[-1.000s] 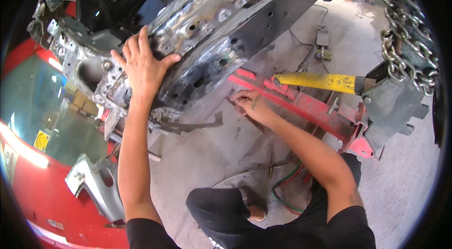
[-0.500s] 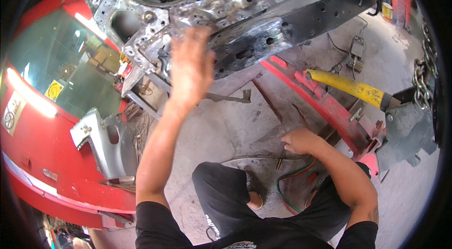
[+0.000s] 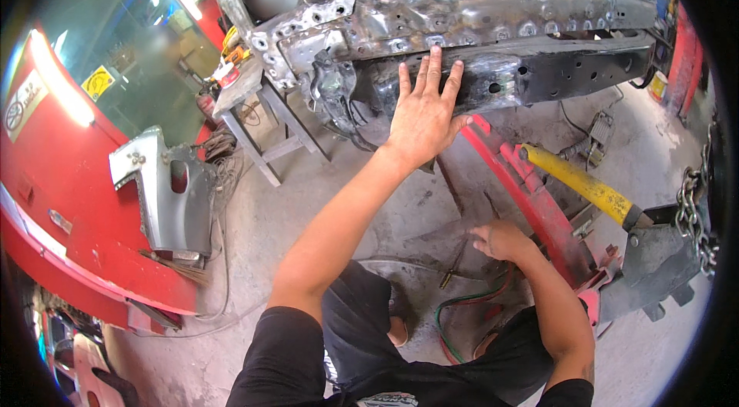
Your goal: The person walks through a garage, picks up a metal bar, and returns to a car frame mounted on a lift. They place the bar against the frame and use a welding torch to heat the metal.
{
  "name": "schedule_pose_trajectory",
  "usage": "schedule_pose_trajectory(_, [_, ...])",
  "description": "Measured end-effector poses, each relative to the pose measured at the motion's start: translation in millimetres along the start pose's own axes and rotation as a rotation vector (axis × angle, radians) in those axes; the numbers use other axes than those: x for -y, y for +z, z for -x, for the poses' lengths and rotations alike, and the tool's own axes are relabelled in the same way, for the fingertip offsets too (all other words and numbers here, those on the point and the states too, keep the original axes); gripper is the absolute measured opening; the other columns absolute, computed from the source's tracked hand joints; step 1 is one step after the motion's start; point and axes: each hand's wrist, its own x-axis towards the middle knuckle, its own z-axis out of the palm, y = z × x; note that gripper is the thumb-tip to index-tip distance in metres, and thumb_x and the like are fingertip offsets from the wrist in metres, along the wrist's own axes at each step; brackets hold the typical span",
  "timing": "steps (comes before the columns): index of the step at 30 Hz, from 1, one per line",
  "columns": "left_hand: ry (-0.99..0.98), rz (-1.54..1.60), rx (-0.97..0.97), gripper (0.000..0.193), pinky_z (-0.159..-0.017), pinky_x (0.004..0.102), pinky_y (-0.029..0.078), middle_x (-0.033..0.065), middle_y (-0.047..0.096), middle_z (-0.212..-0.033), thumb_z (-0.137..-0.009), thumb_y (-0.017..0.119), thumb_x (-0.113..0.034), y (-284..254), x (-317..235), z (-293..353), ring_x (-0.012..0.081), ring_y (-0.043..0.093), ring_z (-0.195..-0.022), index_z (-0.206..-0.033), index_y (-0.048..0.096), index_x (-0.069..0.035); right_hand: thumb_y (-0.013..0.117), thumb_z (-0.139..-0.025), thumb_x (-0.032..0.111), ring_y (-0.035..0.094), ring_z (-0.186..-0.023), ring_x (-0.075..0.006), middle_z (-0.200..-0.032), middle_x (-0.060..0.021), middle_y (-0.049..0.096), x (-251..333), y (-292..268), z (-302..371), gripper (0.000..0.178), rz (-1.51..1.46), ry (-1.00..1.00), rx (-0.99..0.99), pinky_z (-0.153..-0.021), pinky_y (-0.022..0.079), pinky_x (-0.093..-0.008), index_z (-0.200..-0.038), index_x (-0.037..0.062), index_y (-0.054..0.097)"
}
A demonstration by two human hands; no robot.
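My left hand (image 3: 425, 118) is open, with its fingers spread over the black metal beam (image 3: 585, 67). Its fingertips reach the seam below the bare, spot-welded sill (image 3: 469, 15) of a car body. Lower and to the right, my right hand (image 3: 500, 241) is in the air above the floor with its fingers curled. A thin dark rod with a brass-coloured end (image 3: 446, 278) shows just below those fingers; what the hand grips, if anything, is too hidden to name. A green and red twin hose (image 3: 454, 308) lies between my legs.
A red steel frame (image 3: 531, 203) with a yellow cylinder (image 3: 577, 180) stands right, near a hanging chain (image 3: 687, 207). At left are a grey stand (image 3: 281, 149), a silver car panel (image 3: 181, 199) and a red vehicle (image 3: 100, 261). A grey device (image 3: 599, 138) with a cable lies on the floor.
My left hand has moved right along the black beam and now lies spread over it. My right hand stays low, shifted slightly. The view has turned, showing more of the sill and the grey stand.
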Motion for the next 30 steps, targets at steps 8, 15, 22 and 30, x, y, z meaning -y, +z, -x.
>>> schedule_pose_trajectory(8, [0.023, 0.251, -0.05, 0.077, -0.114, 0.0629, 0.026, 0.0266, 0.035, -0.151, -0.082, 0.075, -0.024, -19, -28, 25, 0.0475, 0.032, -0.141, -0.149, 0.038, -0.01, 0.06, -0.093, 0.034, 0.063, -0.103, -0.0409, -0.112, -0.0222, 0.067, -18, 18, -1, 0.04, -0.051, 0.066, 0.004, -0.09, 0.049, -0.0503, -0.123, 0.0099, 0.066])
schedule_pose_trajectory(15, [0.158, 0.517, 0.286, 0.056, -0.106, 0.0482, 0.044, 0.0182, 0.046, -0.144, -0.077, 0.076, -0.014, -22, -61, 142, 0.0396, 0.048, -0.13, -0.13, 0.059, -0.01, 0.06, -0.093, 0.033, 0.064, -0.099, -0.0411, -0.105, -0.0217, 0.068, -17, 15, 1, 0.038, 0.042, 0.05, -0.03, -0.088, 0.05, -0.0505, -0.124, 0.0118, 0.065])
schedule_pose_trajectory(22, [-0.313, 0.625, 0.424, 0.035, -0.097, 0.0442, 0.049, 0.0213, 0.063, -0.123, -0.084, 0.073, -0.013, -4, -18, 231, 0.0397, 0.059, -0.116, -0.116, 0.066, -0.001, 0.061, -0.087, 0.022, 0.064, -0.102, -0.0393, -0.105, -0.0186, 0.068, 2, -3, -10, 0.026, 0.002, 0.088, 0.083, -0.084, 0.053, -0.0507, -0.108, 0.0077, 0.064])
schedule_pose_trajectory(30, [-0.491, 0.534, 0.626, 0.032, -0.088, 0.0411, 0.052, 0.0204, 0.069, -0.11, -0.087, 0.071, -0.016, -16, -15, 286, 0.0368, 0.066, -0.104, -0.114, 0.067, 0.001, 0.061, -0.088, 0.024, 0.064, -0.103, -0.0384, -0.11, -0.0186, 0.066, -29, -7, 0, 0.024, -0.104, -0.003, -0.141, -0.088, 0.05, -0.05, -0.105, 0.0081, 0.065])
